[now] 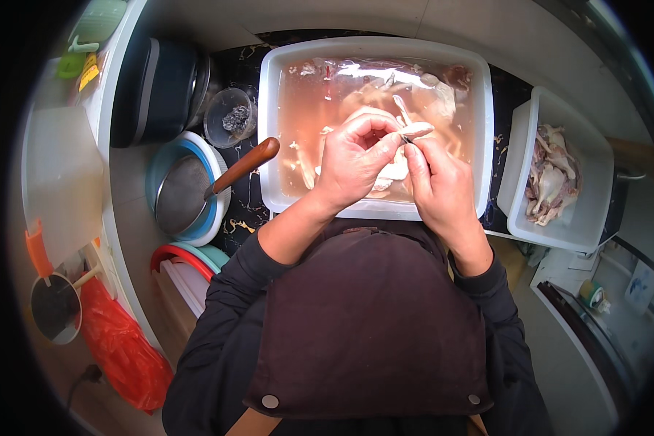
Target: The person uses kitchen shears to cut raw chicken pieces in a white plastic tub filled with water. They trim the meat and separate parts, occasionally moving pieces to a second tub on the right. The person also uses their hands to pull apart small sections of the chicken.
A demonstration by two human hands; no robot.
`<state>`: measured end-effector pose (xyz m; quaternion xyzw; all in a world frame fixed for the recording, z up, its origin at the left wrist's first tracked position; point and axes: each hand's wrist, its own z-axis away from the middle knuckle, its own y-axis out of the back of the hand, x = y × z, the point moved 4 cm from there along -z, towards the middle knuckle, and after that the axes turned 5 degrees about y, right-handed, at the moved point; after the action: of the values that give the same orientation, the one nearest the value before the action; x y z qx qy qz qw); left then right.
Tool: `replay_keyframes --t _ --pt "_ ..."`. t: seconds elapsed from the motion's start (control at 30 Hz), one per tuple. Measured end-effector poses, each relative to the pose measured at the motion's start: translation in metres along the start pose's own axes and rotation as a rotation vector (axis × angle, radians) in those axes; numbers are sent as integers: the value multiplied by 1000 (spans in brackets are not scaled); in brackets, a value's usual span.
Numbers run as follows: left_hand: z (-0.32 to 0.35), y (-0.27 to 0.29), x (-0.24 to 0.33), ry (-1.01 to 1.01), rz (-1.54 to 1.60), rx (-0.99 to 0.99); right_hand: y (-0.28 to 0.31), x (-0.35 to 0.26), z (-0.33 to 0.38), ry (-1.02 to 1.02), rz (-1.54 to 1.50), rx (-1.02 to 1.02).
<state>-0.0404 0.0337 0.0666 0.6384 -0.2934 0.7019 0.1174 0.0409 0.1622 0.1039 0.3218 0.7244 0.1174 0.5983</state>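
Note:
My hands meet above a white tub (269,109) of cloudy pinkish water. My left hand (352,156) is closed on a pale piece of poultry (418,129), with a thin bony end sticking up beyond the fingers. My right hand (439,178) pinches at the same piece from below, its thumb and fingers together. A small dark bit shows between the fingertips; what it is, I cannot tell. More pale poultry (439,102) lies in the water, partly under the surface, and some is hidden behind my hands.
At the right, a white bin (519,167) holds plucked poultry (552,174). A cleaver (189,192) with a wooden handle rests over blue and white basins (216,225) at the left. Behind them stand a clear plastic cup (229,120) and a dark container (156,91). A red bag (127,349) hangs lower left.

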Motion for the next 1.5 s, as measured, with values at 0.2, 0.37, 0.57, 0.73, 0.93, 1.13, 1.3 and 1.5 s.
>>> replay_keyframes --t 0.2,0.37,0.57,0.73,0.93,1.13,1.3,1.5 --pt "1 -1 0 25 10 0 -1 9 0 -41 -184 -39" --pt "-1 -3 -10 40 -38 -17 -10 17 -1 -116 -616 -22" --pt "1 8 -11 112 21 48 2 27 6 -161 -389 -23" --pt "4 4 -3 99 0 21 -6 8 5 31 -48 41" --pt "10 2 -3 44 48 10 -7 2 5 34 34 19" --pt "13 2 -2 59 35 15 -11 1 8 93 106 58" --pt "14 2 -8 43 -55 31 -12 -1 10 145 247 124" --pt "18 4 -8 131 -12 78 -1 3 7 60 262 202"
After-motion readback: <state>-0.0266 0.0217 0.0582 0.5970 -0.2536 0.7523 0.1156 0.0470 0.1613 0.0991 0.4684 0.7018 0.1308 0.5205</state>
